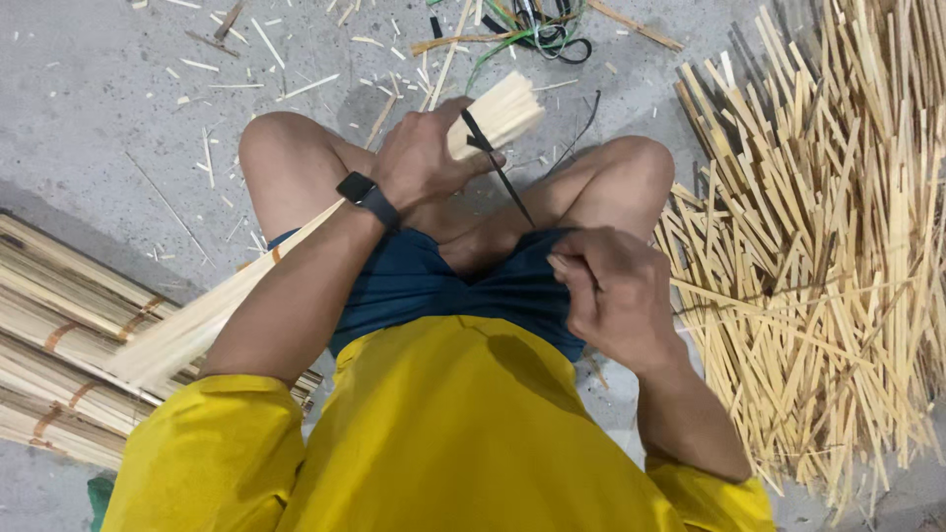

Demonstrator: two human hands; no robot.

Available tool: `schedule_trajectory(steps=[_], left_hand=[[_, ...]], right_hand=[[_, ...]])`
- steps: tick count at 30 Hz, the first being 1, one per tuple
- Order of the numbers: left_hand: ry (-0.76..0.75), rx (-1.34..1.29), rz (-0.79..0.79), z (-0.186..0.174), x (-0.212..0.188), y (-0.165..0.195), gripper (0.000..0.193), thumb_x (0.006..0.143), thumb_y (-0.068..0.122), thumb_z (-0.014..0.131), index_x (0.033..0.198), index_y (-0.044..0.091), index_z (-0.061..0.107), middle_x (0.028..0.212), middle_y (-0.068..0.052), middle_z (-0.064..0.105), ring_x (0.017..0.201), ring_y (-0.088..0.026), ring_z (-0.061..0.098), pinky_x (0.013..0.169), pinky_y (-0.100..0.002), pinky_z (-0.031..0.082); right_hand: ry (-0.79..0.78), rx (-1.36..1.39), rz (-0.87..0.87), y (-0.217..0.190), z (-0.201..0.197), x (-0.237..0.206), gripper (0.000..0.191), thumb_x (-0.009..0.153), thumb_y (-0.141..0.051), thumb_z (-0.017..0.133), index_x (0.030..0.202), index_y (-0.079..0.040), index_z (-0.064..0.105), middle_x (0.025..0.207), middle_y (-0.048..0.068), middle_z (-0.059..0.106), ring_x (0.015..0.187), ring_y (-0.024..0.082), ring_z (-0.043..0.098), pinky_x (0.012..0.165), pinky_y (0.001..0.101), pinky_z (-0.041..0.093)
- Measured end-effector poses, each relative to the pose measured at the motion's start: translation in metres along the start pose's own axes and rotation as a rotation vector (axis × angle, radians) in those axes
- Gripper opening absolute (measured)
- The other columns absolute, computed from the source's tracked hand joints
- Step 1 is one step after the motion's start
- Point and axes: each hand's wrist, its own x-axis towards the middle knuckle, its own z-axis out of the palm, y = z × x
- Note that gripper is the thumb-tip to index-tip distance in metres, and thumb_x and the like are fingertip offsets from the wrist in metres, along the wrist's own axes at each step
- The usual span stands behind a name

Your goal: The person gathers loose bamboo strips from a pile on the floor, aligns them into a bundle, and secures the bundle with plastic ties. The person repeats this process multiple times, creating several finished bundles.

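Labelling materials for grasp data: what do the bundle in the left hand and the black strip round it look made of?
Stick bundle: pale cream, matte, straight-grained, so likely split bamboo or wood, unfinished. Black strip: thin, flat and smooth, pulled taut from the bundle toward the right hand; looks like plastic strap or rubber band, unclear which. Left hand grips the bundle.

The person sits on the floor (89,108) with knees apart. The left hand (419,158) grips a stick bundle (296,246) that runs from the lower left, across the left thigh, up to the middle top. A strap (493,163) lies over the bundle near its far end and stretches down to the right hand (616,296), which sits before the right knee. Tied bundles (59,345) lie at the left. A loose stick pile (818,246) spreads at the right. Scraps (227,59) litter the floor beyond the knees, with cords (537,30) at the top.
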Motion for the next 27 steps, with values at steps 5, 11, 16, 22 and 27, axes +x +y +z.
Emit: schedule_trajectory(steps=[5,11,16,22,27], left_hand=[[0.038,-0.07,0.074,-0.003,-0.008,0.005,0.066,0.093,0.051,0.071,0.135,0.001,0.062,0.096,-0.023,0.074,0.081,-0.036,0.076,0.078,-0.044,0.059],[0.094,-0.073,0.052,-0.001,-0.008,0.001,0.058,0.091,0.049,0.072,0.131,0.006,0.07,0.098,-0.022,0.076,0.091,-0.038,0.074,0.08,-0.045,0.056],[0.139,-0.229,0.122,-0.007,-0.009,0.004,0.057,0.093,0.04,0.08,0.132,0.0,0.068,0.11,-0.02,0.075,0.097,-0.029,0.077,0.085,-0.04,0.058],[-0.131,-0.627,0.119,-0.026,-0.024,0.016,0.06,0.087,0.031,0.085,0.127,0.0,0.053,0.101,-0.014,0.075,0.091,-0.023,0.077,0.074,-0.037,0.058],[-0.289,-0.321,0.11,0.007,-0.055,0.037,0.067,0.077,0.038,0.093,0.113,0.001,0.051,0.088,-0.018,0.072,0.082,-0.027,0.072,0.066,-0.038,0.055]], right_hand=[[-0.049,0.223,0.226,0.016,0.007,-0.047,0.006,0.095,-0.007,0.068,0.091,-0.003,0.066,0.071,0.006,0.068,0.062,0.016,0.068,0.058,0.0296,0.052],[-0.059,0.401,0.457,0.022,0.009,-0.086,0.009,0.096,-0.011,0.067,0.09,-0.004,0.066,0.067,0.003,0.07,0.058,0.009,0.065,0.054,0.0248,0.05],[-0.054,0.41,0.499,0.051,0.02,-0.115,0.014,0.097,-0.014,0.065,0.088,-0.005,0.064,0.065,0.002,0.068,0.058,0.008,0.064,0.055,0.0242,0.051],[-0.089,0.223,0.276,0.129,0.074,-0.065,0.011,0.098,-0.009,0.059,0.089,-0.004,0.063,0.075,0.01,0.066,0.07,0.027,0.064,0.069,0.0394,0.051],[-0.318,0.192,0.015,0.149,0.062,0.079,0.029,0.085,-0.01,0.061,0.112,-0.005,0.07,0.101,0.014,0.074,0.089,0.029,0.072,0.077,0.04,0.055]])
